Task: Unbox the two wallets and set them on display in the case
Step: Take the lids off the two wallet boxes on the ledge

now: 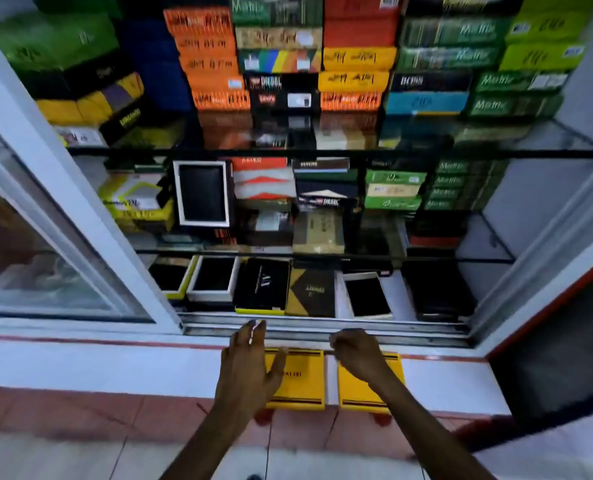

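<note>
Two yellow wallet boxes lie side by side on the white ledge in front of the open display case. The left yellow box (303,379) has dark lettering and dark stripes at its ends. My left hand (248,363) hovers over its left part with fingers spread, holding nothing. My right hand (355,353) is over the far end of the right yellow box (360,389), fingers curled downward; whether it grips the box I cannot tell. Both boxes are closed.
The display case (322,327) has glass shelves stacked with coloured boxes. The bottom shelf holds several open boxes showing black wallets (367,294). A sliding glass door (45,258) stands at the left. Red and white floor tiles lie below the ledge.
</note>
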`<state>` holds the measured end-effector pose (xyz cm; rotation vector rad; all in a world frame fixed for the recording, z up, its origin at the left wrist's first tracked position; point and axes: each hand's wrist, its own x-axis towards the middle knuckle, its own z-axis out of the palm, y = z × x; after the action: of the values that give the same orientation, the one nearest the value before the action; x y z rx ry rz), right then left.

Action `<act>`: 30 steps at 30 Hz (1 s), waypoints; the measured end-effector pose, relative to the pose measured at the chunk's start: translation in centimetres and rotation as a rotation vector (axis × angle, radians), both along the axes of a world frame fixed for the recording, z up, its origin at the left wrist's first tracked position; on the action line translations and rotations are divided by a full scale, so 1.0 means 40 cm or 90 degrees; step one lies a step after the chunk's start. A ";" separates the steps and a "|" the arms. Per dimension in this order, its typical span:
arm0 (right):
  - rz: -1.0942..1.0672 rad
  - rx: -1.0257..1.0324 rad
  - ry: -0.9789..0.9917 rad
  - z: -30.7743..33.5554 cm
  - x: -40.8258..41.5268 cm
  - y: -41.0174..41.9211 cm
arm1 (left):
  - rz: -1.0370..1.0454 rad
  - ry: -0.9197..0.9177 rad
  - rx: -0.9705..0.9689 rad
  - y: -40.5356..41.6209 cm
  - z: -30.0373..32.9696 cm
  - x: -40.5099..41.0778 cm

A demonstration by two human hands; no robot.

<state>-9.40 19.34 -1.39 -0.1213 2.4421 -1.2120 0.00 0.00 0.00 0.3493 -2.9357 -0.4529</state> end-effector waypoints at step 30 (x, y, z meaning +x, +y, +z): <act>-0.034 0.106 -0.157 -0.094 -0.016 -0.073 | 0.218 -0.145 0.645 0.001 -0.078 -0.024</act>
<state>-10.04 16.41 -5.16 0.1341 2.3277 -0.9745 -0.95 0.05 -3.14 1.0276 -2.4802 -1.8977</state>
